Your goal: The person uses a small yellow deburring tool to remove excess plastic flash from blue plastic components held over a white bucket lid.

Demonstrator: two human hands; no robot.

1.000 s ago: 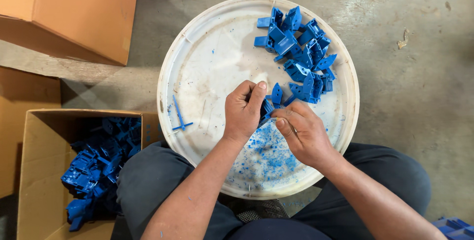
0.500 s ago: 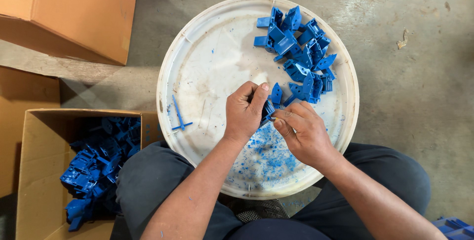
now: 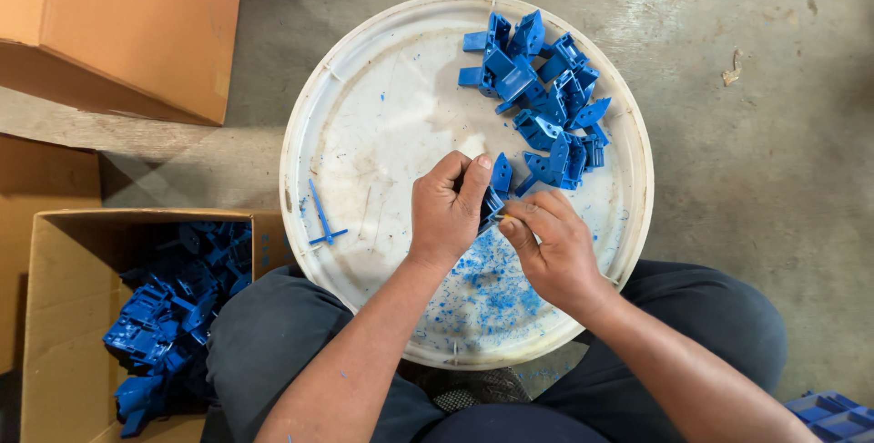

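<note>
head view: left hand is curling into a fist around a small blue plastic part, thumb pressing along its side, part sitting between both hands over the white round tray. right hand is pinching at the lower edge of the same part with thumb and forefinger, other fingers folded in; whether it is also holding a small tool i cannot tell. both hands are touching each other at the part, hovering just above the tray's middle. blue shavings are lying on the tray just below the hands, toward the person. pile of blue plastic parts is sitting on the tray beyond the right hand, near the far rim. thin blue sprue strip is lying on the tray to the left of the left hand. open cardboard box with more blue parts is standing well left of the left forearm. closed cardboard box is sitting far left and beyond. tray is resting across the person's lap on dark trousers
</note>
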